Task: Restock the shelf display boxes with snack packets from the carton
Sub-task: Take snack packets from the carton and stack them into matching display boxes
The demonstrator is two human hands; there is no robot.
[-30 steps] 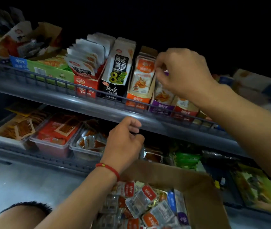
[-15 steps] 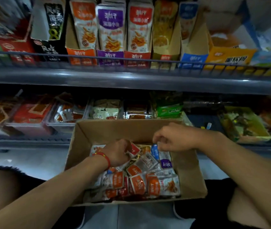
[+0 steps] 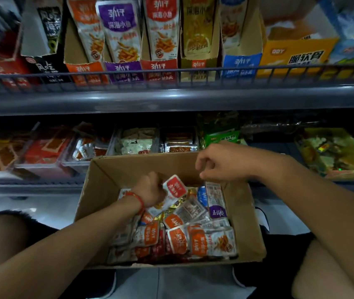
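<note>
An open brown carton (image 3: 249, 223) rests between my knees, full of small snack packets (image 3: 193, 240) in orange, red, purple and blue. My left hand (image 3: 150, 190), with a red string on the wrist, grips a red-topped packet (image 3: 175, 187) lifted above the pile. Over the carton's far right corner hovers my right hand (image 3: 219, 161), its fingers loosely curled and holding nothing. On the upper shelf stand the display boxes, orange (image 3: 86, 69), purple (image 3: 124, 69), red (image 3: 159, 66), gold (image 3: 197, 65) and blue (image 3: 239, 63), each with upright packets.
A grey shelf rail with a wire guard (image 3: 171, 98) runs across above the carton. On the lower shelf sit trays (image 3: 79, 165) of other snacks and a green box (image 3: 223, 137). A yellow box (image 3: 296, 55) stands at the upper right. My knees flank the carton.
My left hand has taken hold of a red-topped packet and raised it off the pile. My right hand has lifted up and away from the packets, toward the carton's far edge.
</note>
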